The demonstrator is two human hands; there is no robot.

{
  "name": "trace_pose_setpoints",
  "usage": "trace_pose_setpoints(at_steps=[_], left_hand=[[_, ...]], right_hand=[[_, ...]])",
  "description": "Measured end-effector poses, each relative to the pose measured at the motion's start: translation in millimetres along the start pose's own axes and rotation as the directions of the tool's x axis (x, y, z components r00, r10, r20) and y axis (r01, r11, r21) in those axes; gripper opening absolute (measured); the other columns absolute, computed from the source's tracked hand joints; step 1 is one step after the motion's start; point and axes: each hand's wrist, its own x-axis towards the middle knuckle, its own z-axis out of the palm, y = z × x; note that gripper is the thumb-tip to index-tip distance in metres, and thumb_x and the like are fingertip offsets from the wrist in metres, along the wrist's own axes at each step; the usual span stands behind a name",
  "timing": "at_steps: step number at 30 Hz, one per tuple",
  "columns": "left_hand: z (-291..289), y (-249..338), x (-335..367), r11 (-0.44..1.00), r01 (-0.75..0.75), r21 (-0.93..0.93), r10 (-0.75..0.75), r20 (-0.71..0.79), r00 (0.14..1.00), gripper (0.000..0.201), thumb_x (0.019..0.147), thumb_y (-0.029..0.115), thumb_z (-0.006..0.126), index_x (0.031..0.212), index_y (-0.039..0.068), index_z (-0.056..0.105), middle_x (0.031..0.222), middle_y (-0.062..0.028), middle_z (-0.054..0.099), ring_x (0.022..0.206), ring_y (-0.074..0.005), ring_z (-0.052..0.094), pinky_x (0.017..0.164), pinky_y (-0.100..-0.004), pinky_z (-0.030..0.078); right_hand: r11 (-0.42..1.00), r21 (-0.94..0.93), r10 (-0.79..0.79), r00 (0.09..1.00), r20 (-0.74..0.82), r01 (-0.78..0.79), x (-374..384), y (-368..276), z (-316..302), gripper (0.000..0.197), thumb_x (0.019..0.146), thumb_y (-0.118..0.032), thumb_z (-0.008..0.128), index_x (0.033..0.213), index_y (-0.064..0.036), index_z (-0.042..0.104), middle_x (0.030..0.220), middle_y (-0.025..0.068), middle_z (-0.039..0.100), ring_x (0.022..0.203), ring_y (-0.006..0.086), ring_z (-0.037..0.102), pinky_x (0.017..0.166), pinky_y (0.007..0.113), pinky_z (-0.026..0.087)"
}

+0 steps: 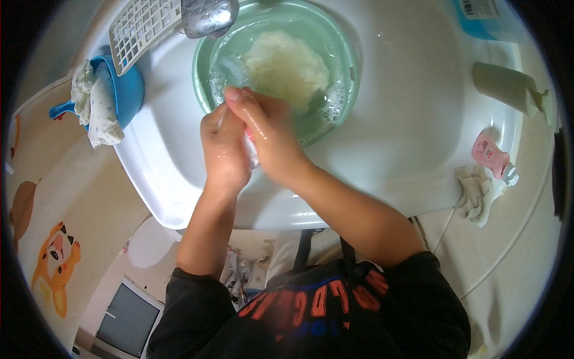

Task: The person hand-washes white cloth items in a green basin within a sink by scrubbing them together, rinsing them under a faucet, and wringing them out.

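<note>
My left hand [225,146] and my right hand [269,134] are pressed together over the near rim of a round green basin [354,57]. Both are wet and closed around something mostly hidden. Only a small white and pinkish-red patch [251,148] of it shows between the palms. My right fingers are smeared by motion. Soapy water fills the basin, with foam along its edge. A pale cream cloth [287,66] lies spread in the water just beyond my hands.
The basin stands in a white tub [406,119]. At left, a blue dipper [128,90] carries cloths [103,107]. A grey grate [143,30] and metal box [209,17] are at the far rim. At right are a pale green cup [502,87], pink bottle [490,154] and rag [475,194].
</note>
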Motion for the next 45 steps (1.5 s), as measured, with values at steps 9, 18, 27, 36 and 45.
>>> trace_pose_setpoints(at_steps=[9,18,27,36,45], left_hand=[[30,6,0,0.991,-0.076,0.107,0.081,-0.047,0.996,0.025,0.091,0.018,0.052,0.072,0.001,0.056,0.067,0.0008,0.053,0.064,-0.0067,0.044,0.055,-0.0242,0.036],[16,10,0,0.976,-0.021,-0.219,0.033,0.054,0.998,0.028,0.096,0.029,0.047,0.08,0.006,0.053,0.068,-0.0039,0.054,0.057,-0.0131,0.05,0.049,-0.0255,0.038],[-14,18,-16,0.813,-0.524,-0.253,0.499,-0.158,0.852,0.026,0.096,0.018,0.049,0.116,0.002,0.046,0.139,-0.021,0.045,0.122,-0.0262,0.05,0.104,-0.0361,0.036],[-20,33,-49,0.996,0.002,-0.089,0.0,0.019,1.0,0.043,0.096,0.032,0.054,0.119,-0.004,0.051,0.108,-0.0075,0.059,0.088,-0.0128,0.056,0.076,-0.0245,0.047],[-13,69,-97,0.948,-0.314,0.053,0.318,-0.149,0.936,0.027,0.083,0.004,0.07,0.097,0.005,0.047,0.094,-0.0015,0.048,0.087,-0.0085,0.048,0.077,-0.0212,0.042]], right_hand=[[0.996,0.021,-0.085,0.99,-0.115,0.088,-2,-14,-10,0.032,0.088,-0.021,0.059,0.065,0.0012,0.057,0.056,-0.0006,0.047,0.057,0.0072,0.04,0.051,0.027,0.032],[0.932,-0.096,0.359,0.93,0.085,-0.351,15,-19,-15,0.051,0.093,-0.051,0.044,0.072,-0.007,0.06,0.061,-0.0015,0.043,0.061,0.0095,0.043,0.058,0.023,0.033],[0.902,0.161,0.271,0.816,0.511,-0.4,9,-29,-6,0.043,0.095,-0.044,0.056,0.114,-0.0063,0.055,0.109,0.0024,0.056,0.098,0.0119,0.054,0.082,0.03,0.045],[0.931,-0.348,0.008,0.944,0.329,0.113,-4,-59,-5,0.03,0.08,-0.008,0.073,0.107,-0.0007,0.063,0.097,0.0055,0.065,0.091,0.0126,0.06,0.08,0.026,0.05],[0.731,-0.681,0.304,0.869,0.391,0.051,-66,-128,-12,0.038,0.081,-0.011,0.069,0.116,-0.0013,0.057,0.105,0.0079,0.059,0.098,0.0169,0.056,0.088,0.03,0.045]])
